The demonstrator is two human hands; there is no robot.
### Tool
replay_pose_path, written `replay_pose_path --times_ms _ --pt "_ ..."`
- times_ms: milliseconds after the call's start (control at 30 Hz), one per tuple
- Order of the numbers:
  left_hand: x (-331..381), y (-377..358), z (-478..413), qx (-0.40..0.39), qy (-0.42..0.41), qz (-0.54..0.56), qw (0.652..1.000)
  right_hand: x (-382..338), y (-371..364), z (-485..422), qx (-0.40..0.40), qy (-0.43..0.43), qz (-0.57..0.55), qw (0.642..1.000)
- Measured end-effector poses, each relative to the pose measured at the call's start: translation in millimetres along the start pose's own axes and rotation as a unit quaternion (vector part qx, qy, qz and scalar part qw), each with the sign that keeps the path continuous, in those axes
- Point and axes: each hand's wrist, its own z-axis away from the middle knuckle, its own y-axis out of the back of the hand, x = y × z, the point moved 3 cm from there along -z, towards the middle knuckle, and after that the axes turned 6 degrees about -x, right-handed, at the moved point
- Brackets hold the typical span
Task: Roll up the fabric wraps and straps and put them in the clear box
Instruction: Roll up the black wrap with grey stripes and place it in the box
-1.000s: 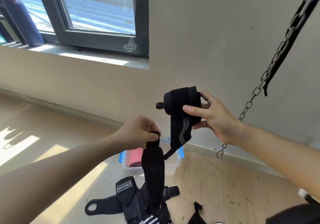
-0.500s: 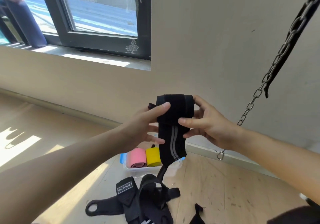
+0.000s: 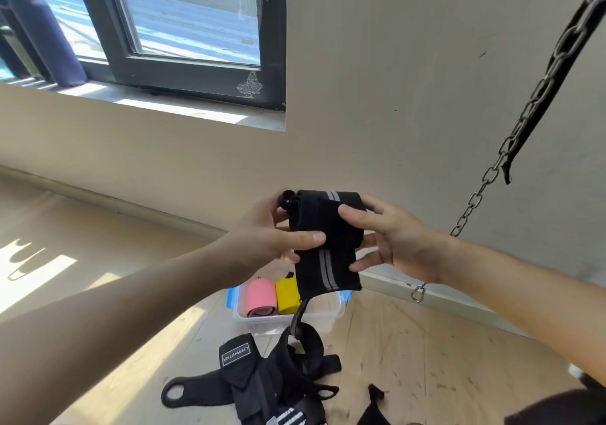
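Mid-roll, the left hand [image 3: 272, 236] and right hand [image 3: 401, 239] pinch the black wrap [image 3: 323, 224] with curled fingers; its hanging end likely needs winding before the far clear box [image 3: 262, 321].

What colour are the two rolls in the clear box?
One roll is pink, the other yellow, side by side in the clear box; the head view shows them.
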Motion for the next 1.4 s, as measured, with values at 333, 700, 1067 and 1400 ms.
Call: replay_pose_path --times_ms 333,700,1067,1400 --pt "-5.4 -0.5 0.9 -0.049 0.140 0.071 0.986 3.6 9.8 0.5 0.024 0.073 0.012 0.997" --pt "-2.3 7.8 -1.4 0.034 0.069 0.076 0.994 9.7 9.9 0.3 0.007 -0.007 0.057 0.998" --pt "-28.0 0.5 -4.5 0.002 0.136 -0.057 0.989 31.4 1.0 -16.6 0.041 -0.013 -0.063 0.997" --pt "-88.2 25.5 -47.4 0.085 0.216 -0.042 0.972 83.7 15.7 -88.4 0.076 -0.069 -0.017 0.995"
